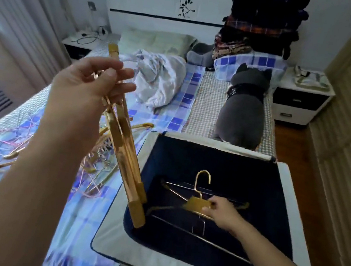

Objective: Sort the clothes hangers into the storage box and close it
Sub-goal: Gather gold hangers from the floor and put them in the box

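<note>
The left hand is raised above the bed, fingers curled round a bundle of gold metal clothes hangers. The bundle hangs edge-on and tilted, its lower end just over the near-left rim of the storage box.

The white fabric storage box with a dark blue lining stands open on the bed, at the foot end on the right side. The right hand reaches down into it and pinches the flat centre plate of a single gold hanger, whose hook points up and away from the camera. Whether this hanger rests on the box floor cannot be told. Thin silver wire hangers lie on the dark lining beneath it.

A loose heap of gold and pink wire hangers lies on the blue-and-white checked bedsheet, left of the box and near it.

Further up the bed: a crumpled white cloth, a grey plush animal toy lying just beyond the box, and a stack of dark folded clothes against the white headboard. A white bedside cabinet stands to the right of the bed.
</note>
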The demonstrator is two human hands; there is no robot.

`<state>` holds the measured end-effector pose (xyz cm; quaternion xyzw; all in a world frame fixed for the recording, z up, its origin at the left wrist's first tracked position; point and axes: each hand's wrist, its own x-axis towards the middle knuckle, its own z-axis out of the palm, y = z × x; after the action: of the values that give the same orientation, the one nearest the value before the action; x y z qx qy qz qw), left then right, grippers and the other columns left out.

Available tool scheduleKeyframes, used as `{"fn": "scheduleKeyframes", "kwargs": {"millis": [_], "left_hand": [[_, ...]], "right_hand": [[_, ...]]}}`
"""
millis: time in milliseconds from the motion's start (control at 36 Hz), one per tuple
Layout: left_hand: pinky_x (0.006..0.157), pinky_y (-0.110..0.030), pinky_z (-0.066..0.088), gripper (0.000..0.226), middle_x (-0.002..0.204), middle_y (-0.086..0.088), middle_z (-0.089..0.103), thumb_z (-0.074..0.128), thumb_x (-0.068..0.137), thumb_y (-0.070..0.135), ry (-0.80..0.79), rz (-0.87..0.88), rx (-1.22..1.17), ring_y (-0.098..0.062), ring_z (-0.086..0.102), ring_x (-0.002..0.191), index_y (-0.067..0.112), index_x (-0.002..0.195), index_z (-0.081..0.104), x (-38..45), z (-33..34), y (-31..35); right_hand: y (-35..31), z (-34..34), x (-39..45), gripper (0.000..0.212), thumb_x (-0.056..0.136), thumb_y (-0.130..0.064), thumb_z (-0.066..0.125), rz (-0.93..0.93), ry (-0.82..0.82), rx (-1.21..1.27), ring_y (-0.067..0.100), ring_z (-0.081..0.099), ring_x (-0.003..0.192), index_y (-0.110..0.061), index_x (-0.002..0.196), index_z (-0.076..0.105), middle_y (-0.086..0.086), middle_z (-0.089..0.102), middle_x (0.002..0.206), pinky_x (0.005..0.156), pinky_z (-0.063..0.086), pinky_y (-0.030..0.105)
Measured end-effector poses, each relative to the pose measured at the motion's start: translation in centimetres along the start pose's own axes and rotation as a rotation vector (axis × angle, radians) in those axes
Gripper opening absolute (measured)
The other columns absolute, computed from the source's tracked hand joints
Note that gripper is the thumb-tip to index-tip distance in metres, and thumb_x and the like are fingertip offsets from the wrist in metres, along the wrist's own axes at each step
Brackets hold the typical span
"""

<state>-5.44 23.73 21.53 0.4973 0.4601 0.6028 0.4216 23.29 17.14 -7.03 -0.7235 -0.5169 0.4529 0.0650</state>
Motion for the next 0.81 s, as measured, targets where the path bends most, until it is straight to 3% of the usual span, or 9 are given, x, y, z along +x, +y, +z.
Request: {"fn": "scheduleKeyframes", "kwargs": {"millis": [56, 111, 222, 306, 472, 556, 639, 722, 806], "left_hand": [[0.090, -0.041, 0.054, 0.017, 0.098, -0.010, 0.077, 0.055, 0.099, 0.005, 0.022, -0.011, 0.029, -0.028, 0.075, 0.090, 0.014, 0.099, 0.069, -0.3, -0.7, -0.1], [0.088, -0.041, 0.054, 0.018, 0.098, -0.009, 0.077, 0.054, 0.100, 0.004, 0.046, -0.034, 0.053, -0.029, 0.075, 0.093, 0.014, 0.100, 0.068, -0.8, -1.5, -0.4], [0.079, -0.033, 0.055, 0.018, 0.095, -0.008, 0.077, 0.052, 0.102, 0.003, 0.082, -0.075, 0.037, -0.027, 0.074, 0.090, 0.014, 0.099, 0.066, -1.6, -3.1, -0.7], [0.076, -0.029, 0.055, 0.021, 0.094, -0.005, 0.077, 0.051, 0.102, 0.005, 0.109, -0.117, 0.045, -0.023, 0.075, 0.087, 0.017, 0.095, 0.067, -2.1, -4.1, -1.2], [0.078, -0.029, 0.057, 0.018, 0.097, -0.005, 0.078, 0.055, 0.101, 0.009, 0.080, -0.206, 0.054, -0.022, 0.076, 0.083, 0.018, 0.096, 0.070, -3.0, -4.1, -1.7], [0.076, -0.030, 0.058, 0.019, 0.097, -0.009, 0.078, 0.052, 0.102, 0.008, 0.050, -0.236, 0.005, -0.025, 0.077, 0.083, 0.013, 0.100, 0.070, -2.7, -2.9, -1.6], [0.079, -0.034, 0.059, 0.024, 0.100, -0.012, 0.078, 0.046, 0.099, 0.004, -0.014, -0.239, -0.038, -0.027, 0.077, 0.088, 0.010, 0.104, 0.069, -2.1, -1.0, -1.0], [0.091, -0.040, 0.057, 0.026, 0.104, -0.016, 0.077, 0.044, 0.096, -0.002, -0.095, -0.243, -0.093, -0.029, 0.076, 0.096, 0.007, 0.105, 0.067, -1.2, 1.5, -0.3], [0.091, -0.039, 0.059, 0.021, 0.109, -0.015, 0.077, 0.049, 0.098, -0.003, -0.183, -0.244, -0.160, -0.027, 0.075, 0.102, 0.008, 0.107, 0.065, -0.9, 4.3, 0.2]], "right_hand": [[0.5, 2.7, 2.5, 0.015, 0.091, -0.028, 0.071, 0.069, -0.049, -0.019, 0.020, 0.067, 0.091, -0.019, 0.103, 0.066, 0.003, 0.070, 0.098, 0.070, 0.049, 0.027], [1.1, 4.7, 4.7, 0.028, 0.094, -0.024, 0.069, 0.140, -0.116, -0.032, 0.025, 0.067, 0.100, -0.013, 0.118, 0.063, 0.008, 0.069, 0.110, 0.085, 0.054, 0.033], [2.0, 6.9, 6.9, 0.043, 0.099, -0.022, 0.061, 0.173, -0.282, -0.152, 0.029, 0.057, 0.123, -0.009, 0.139, 0.052, 0.014, 0.057, 0.136, 0.098, 0.046, 0.030], [2.8, 8.8, 8.0, 0.043, 0.101, -0.019, 0.054, 0.151, -0.388, -0.276, 0.029, 0.049, 0.134, -0.007, 0.142, 0.051, 0.015, 0.052, 0.145, 0.105, 0.040, 0.030], [2.8, 8.2, 8.3, 0.041, 0.107, -0.016, 0.037, 0.056, -0.453, -0.479, 0.032, 0.049, 0.132, 0.000, 0.143, 0.048, 0.020, 0.048, 0.148, 0.107, 0.037, 0.033], [-0.7, 4.0, 7.8, 0.027, 0.104, -0.022, 0.047, 0.102, -0.331, -0.364, 0.023, 0.057, 0.105, -0.009, 0.123, 0.061, 0.011, 0.059, 0.119, 0.085, 0.044, 0.026], [-4.6, -1.4, 5.8, 0.017, 0.103, -0.021, 0.050, 0.117, -0.218, 0.126, 0.022, 0.059, 0.088, -0.011, 0.101, 0.064, 0.008, 0.064, 0.102, 0.073, 0.048, 0.029], [-8.7, -7.4, 0.5, 0.024, 0.104, -0.026, 0.051, -0.075, -0.196, 0.557, 0.022, 0.071, 0.099, -0.011, 0.116, 0.065, 0.008, 0.073, 0.111, 0.085, 0.060, 0.041], [-12.0, -12.2, -6.1, 0.038, 0.098, -0.041, 0.057, -0.377, -0.293, 0.692, 0.021, 0.070, 0.109, -0.018, 0.127, 0.063, 0.002, 0.071, 0.122, 0.086, 0.060, 0.042]]}}
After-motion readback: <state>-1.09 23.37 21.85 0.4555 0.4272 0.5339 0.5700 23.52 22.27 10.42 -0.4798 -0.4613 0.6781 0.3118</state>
